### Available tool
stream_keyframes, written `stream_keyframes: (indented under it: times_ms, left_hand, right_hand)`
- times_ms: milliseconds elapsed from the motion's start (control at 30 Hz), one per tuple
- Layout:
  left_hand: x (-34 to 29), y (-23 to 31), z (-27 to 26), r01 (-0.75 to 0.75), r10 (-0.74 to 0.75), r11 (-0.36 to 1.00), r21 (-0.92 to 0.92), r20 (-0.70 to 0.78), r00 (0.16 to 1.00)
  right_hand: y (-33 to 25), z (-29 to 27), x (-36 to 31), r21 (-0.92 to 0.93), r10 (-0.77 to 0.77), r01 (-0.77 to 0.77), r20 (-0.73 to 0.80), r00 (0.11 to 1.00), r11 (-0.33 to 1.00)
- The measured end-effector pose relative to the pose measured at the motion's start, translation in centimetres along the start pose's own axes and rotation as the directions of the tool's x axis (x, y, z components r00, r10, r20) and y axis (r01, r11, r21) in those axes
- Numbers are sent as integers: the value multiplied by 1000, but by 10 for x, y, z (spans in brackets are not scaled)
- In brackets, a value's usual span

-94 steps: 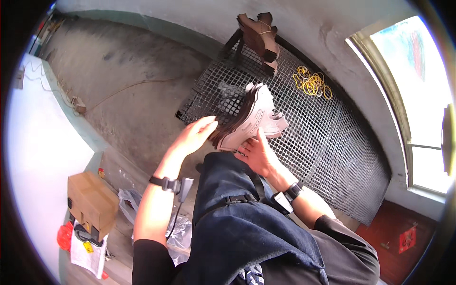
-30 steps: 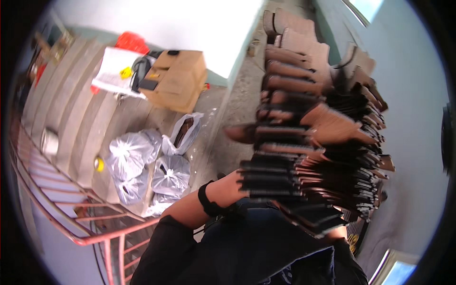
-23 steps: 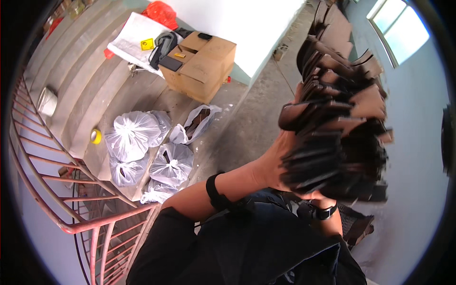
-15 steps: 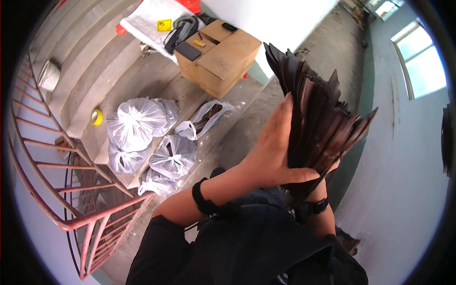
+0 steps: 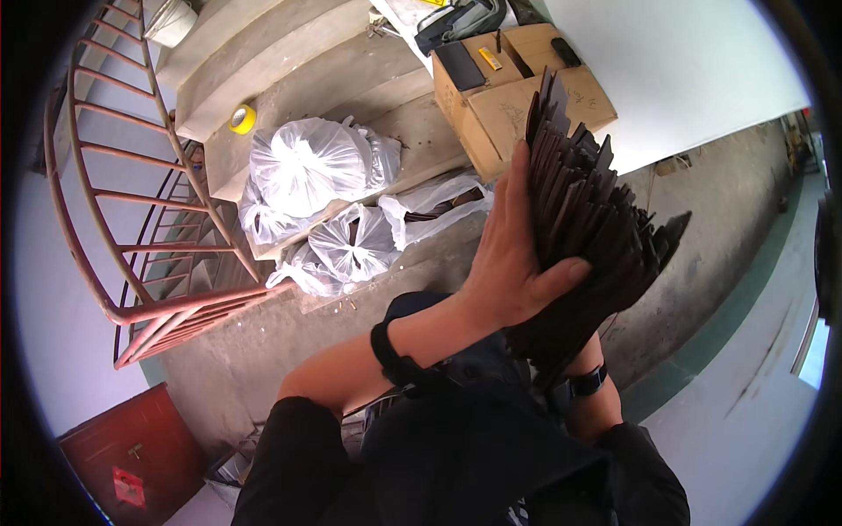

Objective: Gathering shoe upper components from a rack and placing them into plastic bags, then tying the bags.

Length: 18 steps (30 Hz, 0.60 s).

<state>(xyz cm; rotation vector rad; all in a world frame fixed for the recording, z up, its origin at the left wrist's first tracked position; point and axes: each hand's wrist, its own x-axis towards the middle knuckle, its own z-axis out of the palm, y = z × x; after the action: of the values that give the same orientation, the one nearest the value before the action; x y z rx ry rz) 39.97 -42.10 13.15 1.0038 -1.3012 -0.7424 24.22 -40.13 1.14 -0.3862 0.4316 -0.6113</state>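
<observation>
Thick stack of dark brown flat pieces [image 5: 588, 228] stood on edge at chest height, fanned and uneven at top. Left hand [image 5: 509, 254] pressed flat on near face, thumb hooked round lower edge. Right hand hidden behind stack; grip could not be told. Cardboard box [image 5: 517, 88] and white plastic bags [image 5: 316, 167] lay beyond. Risk: loose outer pieces sliding out if squeeze slackened.

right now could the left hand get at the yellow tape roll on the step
Probably not: the left hand is pressed flat against the dark stack of pieces, and the yellow tape roll lies far off beyond the white bags.
</observation>
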Motion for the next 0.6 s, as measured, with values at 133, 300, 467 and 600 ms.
stream_keyframes:
  times_ms: [133,300,467,600]
  left_hand:
    - [-5,-45,-37,217,-217,976,12,21,976]
    - [-99,-194,-137,751,-609,385,537,-463,644]
    - [-161,-286,-178,950,-952,177,258,-199,231]
    - [-123,-275,-149,840,-919,393,-374,-183,348]
  right_hand:
    - [-13,-52,-103,60,26,-20,-106,994,998]
    - [-27,-63,-31,135,27,9,-258,966,991]
    - [8,-93,23,227,125,-50,-329,936,973]
    - [65,-177,48,189,131,-64,-368,921,980]
